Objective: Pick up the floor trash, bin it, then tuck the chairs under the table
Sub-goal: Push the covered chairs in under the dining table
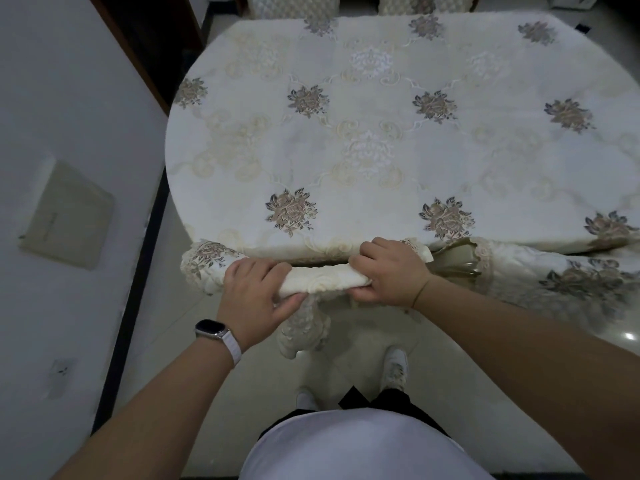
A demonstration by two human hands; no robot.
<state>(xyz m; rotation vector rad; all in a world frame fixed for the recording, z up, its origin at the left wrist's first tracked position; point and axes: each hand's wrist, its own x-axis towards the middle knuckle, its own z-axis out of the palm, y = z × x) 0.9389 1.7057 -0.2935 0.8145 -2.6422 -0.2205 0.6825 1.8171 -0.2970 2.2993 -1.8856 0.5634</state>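
Observation:
A chair [325, 280] with a cream embroidered cover stands at the near edge of the table [381, 140], its top rail right against the tablecloth's edge. My left hand [258, 296] grips the rail's left part and my right hand [389, 275] grips its right part. The chair's seat is hidden under the table. A second covered chair [540, 275] stands to the right, also close to the table edge. No trash shows on the visible floor.
A white wall [69, 168] with a beige panel runs along the left, with a dark baseboard. Two more chair backs [294, 5] show beyond the table's far edge. My feet stand on the glossy tiled floor [346, 362] behind the chair.

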